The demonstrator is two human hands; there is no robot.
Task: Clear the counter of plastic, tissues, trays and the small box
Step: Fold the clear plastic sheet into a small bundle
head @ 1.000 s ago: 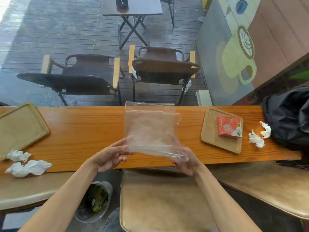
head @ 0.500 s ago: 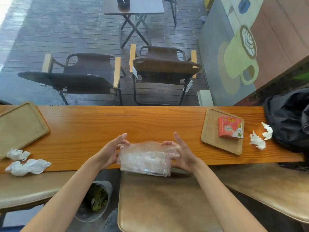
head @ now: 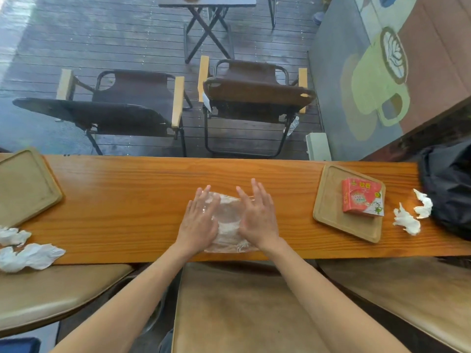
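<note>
Both the left hand (head: 200,220) and right hand (head: 257,217) press flat, fingers straight, on the folded clear plastic (head: 228,221) mid-tabletop (head: 127,200). The small red box (head: 363,200) on the right tray (head: 331,210) carries print too small to read.

The counter (head: 127,194) is orange-toned wood with visible grain and a smooth, faintly glossy varnish. The plastic (head: 228,222) is clear, thin film, creased and shiny. The right tray (head: 328,200) and the left tray (head: 23,184) are pale wood, matt and smooth. The small box (head: 363,200) is glossy printed red card. The tissues (head: 406,221) are white crumpled paper, soft and matt. The black bag (head: 448,184) looks like slightly shiny plastic or cloth. The stool seats (head: 242,309) have a smooth tan finish.
</note>
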